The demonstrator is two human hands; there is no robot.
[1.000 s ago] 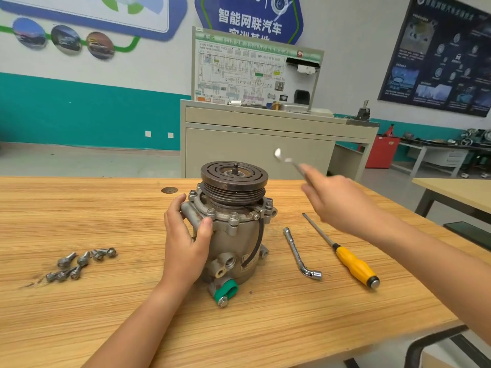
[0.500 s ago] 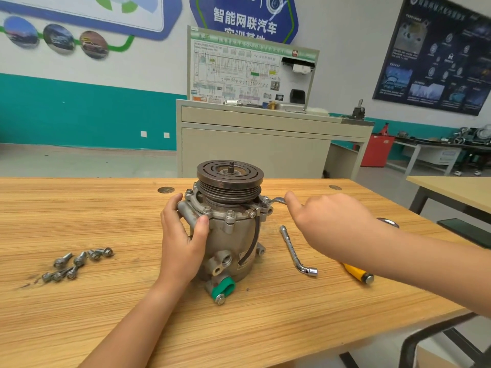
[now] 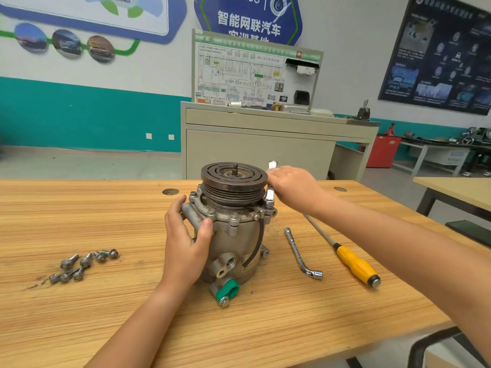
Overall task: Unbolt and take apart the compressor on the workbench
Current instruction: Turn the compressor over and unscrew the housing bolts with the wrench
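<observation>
Wood makes up the desk (image 3: 106, 314) in the head view. The grey metal compressor (image 3: 239, 243) stands upright in the middle of it, with the dark pulley (image 3: 233, 179) on top. The left grip (image 3: 186, 243) wraps round the compressor's left side with the thumb in front. Its fingertips reach round the back and are hard to see.

The right grip (image 3: 292, 189) is at the pulley's right edge and holds a thin silver wrench (image 3: 270, 193). The wrench stands almost upright on a bolt on the compressor's top rim. The grip hides its middle, so only the two ends show. The back of the compressor is hidden.

Loose bolts (image 3: 85, 264) lie in a little heap well to the left. A bent socket wrench (image 3: 300, 253) and a yellow screwdriver (image 3: 356, 266) lie on the right, near each other but apart. The right arm hides the screwdriver's tip.
</observation>
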